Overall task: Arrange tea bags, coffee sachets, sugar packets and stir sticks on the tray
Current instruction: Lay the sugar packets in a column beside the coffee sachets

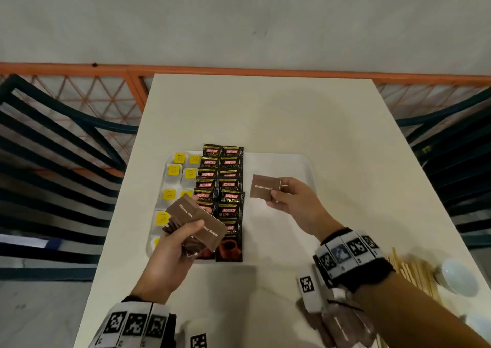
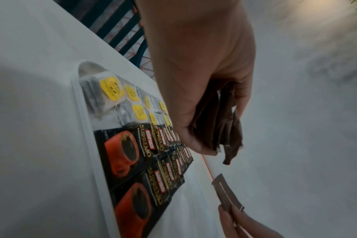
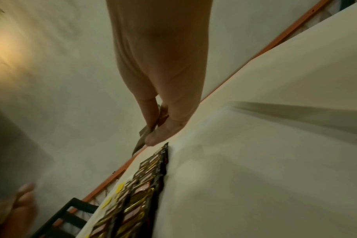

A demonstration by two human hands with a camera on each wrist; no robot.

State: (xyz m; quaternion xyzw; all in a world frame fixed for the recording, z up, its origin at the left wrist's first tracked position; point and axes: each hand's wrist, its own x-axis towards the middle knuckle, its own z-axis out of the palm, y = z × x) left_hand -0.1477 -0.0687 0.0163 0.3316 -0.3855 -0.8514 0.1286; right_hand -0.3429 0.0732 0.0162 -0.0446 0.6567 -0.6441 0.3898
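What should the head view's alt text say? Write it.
The right hand holds one brown sugar packet over the white tray; the left hand grips a stack of sugar packets above coffee sachets and tea bags.

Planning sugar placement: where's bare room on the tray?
Free: the tray floor right of the coffee sachets, out to its right rim, under the right hand holding one sugar packet. Crowded: left side, tea bags and sachets.

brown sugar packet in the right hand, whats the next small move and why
Probably lower the brown sugar packet pinched in the right hand onto the bare part of the tray just right of the coffee sachets. That strip holds nothing yet, and the left hand holds a stack of sugar packets to follow.
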